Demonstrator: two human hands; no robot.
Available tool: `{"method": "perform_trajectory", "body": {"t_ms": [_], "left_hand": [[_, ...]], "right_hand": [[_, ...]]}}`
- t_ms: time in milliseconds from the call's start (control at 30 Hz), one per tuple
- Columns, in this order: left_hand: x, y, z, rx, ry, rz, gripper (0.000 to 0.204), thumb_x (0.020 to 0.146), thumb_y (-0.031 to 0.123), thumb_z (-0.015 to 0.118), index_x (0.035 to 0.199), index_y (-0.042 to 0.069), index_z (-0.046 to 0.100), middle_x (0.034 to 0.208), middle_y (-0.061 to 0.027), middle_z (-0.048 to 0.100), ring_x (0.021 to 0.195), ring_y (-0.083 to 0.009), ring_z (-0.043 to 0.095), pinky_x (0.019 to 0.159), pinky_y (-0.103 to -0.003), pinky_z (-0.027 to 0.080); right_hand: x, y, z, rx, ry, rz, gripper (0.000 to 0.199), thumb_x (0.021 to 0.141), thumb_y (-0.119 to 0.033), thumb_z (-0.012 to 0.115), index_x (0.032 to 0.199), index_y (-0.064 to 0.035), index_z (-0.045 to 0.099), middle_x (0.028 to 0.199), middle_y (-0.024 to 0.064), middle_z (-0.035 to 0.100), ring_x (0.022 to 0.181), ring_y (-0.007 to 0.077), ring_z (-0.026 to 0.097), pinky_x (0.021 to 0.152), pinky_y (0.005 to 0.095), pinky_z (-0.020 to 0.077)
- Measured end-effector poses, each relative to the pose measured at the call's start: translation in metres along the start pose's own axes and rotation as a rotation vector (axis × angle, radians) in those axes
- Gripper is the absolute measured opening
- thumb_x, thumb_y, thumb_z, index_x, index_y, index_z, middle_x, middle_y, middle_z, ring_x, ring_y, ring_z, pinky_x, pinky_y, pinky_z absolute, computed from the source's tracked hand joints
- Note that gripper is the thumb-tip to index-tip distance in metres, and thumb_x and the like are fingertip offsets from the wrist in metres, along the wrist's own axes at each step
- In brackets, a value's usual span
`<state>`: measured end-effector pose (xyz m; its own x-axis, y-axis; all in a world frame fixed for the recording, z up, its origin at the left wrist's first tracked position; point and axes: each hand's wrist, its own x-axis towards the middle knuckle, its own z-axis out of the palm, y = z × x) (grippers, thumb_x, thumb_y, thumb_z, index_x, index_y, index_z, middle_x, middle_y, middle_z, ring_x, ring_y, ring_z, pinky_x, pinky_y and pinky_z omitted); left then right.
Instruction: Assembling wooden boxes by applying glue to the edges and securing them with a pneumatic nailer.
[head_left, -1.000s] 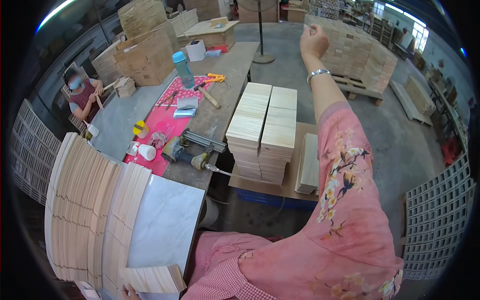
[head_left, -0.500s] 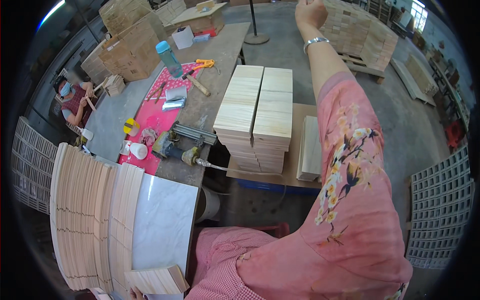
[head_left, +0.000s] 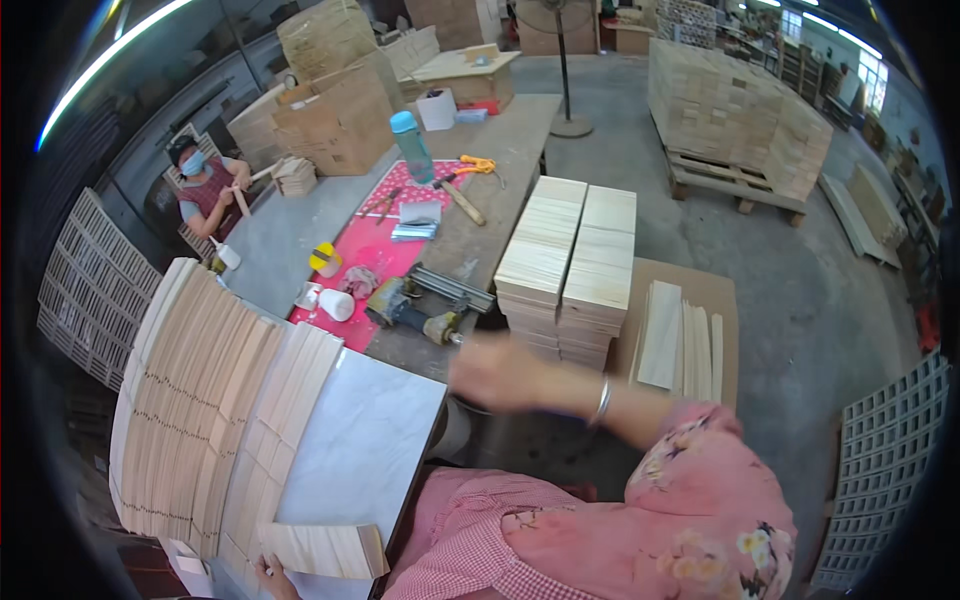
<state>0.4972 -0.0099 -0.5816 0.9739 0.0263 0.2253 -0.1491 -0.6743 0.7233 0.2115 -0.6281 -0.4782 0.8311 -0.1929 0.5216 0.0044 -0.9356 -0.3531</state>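
Observation:
My left hand (head_left: 272, 578) is at the lower edge, its fingers against the left end of a short pale wooden piece (head_left: 322, 550) lying on a white marble-patterned board (head_left: 365, 425). Only part of that hand shows. Smeared by motion, my right hand (head_left: 490, 372) hangs over the bench edge, just below a nail gun (head_left: 412, 312) with a metal magazine. Its fingers cannot be made out. Left of the marble board stand long rows of thin wooden slats (head_left: 200, 410). Two stacks of flat wooden boards (head_left: 598, 250) rise beyond my right hand.
A pink mat (head_left: 375, 255) holds a white bottle (head_left: 336, 304), a yellow tape roll (head_left: 325, 260) and a hammer (head_left: 462, 203). A blue water bottle (head_left: 411, 146) stands behind. Across the bench sits a masked co-worker (head_left: 208, 190). More slats (head_left: 690, 345) lie on cardboard at right.
My right arm has swung down and inward from far out front to the bench edge by the nail gun. The view has shifted; my left hand stays at the wooden piece.

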Motion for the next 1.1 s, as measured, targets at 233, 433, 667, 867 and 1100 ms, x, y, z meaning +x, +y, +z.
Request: {"method": "perform_trajectory", "body": {"t_ms": [233, 433, 667, 867, 1100], "left_hand": [[-0.01, -0.016, -0.024, -0.037, 0.005, -0.016, 0.045, 0.097, 0.025, 0.064, 0.126, -0.009, 0.056, 0.115, -0.0183, 0.061, 0.101, -0.0259, 0.058, 0.09, -0.035, 0.048], [-0.017, -0.007, -0.022, -0.051, 0.016, -0.043, 0.041, 0.097, 0.024, 0.064, 0.122, -0.008, 0.057, 0.109, -0.0152, 0.06, 0.098, -0.0237, 0.057, 0.089, -0.033, 0.047], [-0.017, -0.016, -0.018, -0.102, 0.046, 0.021, 0.042, 0.097, 0.026, 0.064, 0.122, -0.007, 0.057, 0.106, -0.0122, 0.058, 0.095, -0.0212, 0.056, 0.087, -0.031, 0.047], [-0.026, -0.004, -0.016, -0.143, 0.045, -0.021, 0.048, 0.098, 0.029, 0.064, 0.125, -0.009, 0.055, 0.116, -0.0157, 0.059, 0.1, -0.0244, 0.056, 0.093, -0.034, 0.046], [-0.049, 0.036, -0.012, -0.47, 0.036, -0.235, 0.042, 0.1, 0.029, 0.063, 0.122, -0.006, 0.06, 0.117, -0.0157, 0.061, 0.097, -0.0222, 0.057, 0.089, -0.033, 0.046]], "right_hand": [[-0.071, -0.095, 0.121, 0.589, -0.243, 0.225, 0.013, 0.09, -0.018, 0.065, 0.087, -0.0052, 0.066, 0.082, 0.0063, 0.063, 0.067, 0.0256, 0.059, 0.062, 0.0346, 0.0473], [-0.056, -0.125, 0.158, 0.685, -0.259, 0.141, 0.012, 0.089, -0.016, 0.065, 0.091, -0.0043, 0.067, 0.084, 0.0074, 0.064, 0.069, 0.0261, 0.059, 0.064, 0.0355, 0.048], [-0.049, -0.155, 0.174, 0.736, -0.375, 0.057, 0.013, 0.087, -0.012, 0.063, 0.096, -0.0025, 0.065, 0.089, 0.0098, 0.065, 0.072, 0.0281, 0.06, 0.069, 0.0375, 0.0492], [-0.048, -0.161, 0.183, 0.737, -0.342, 0.04, 0.014, 0.087, -0.01, 0.062, 0.099, -0.0018, 0.063, 0.092, 0.0107, 0.065, 0.072, 0.0287, 0.061, 0.068, 0.0374, 0.0495], [-0.046, -0.16, 0.187, 0.728, -0.351, 0.03, 0.014, 0.088, -0.009, 0.061, 0.1, -0.0014, 0.063, 0.096, 0.0113, 0.066, 0.073, 0.0291, 0.061, 0.068, 0.0369, 0.0499]]}}
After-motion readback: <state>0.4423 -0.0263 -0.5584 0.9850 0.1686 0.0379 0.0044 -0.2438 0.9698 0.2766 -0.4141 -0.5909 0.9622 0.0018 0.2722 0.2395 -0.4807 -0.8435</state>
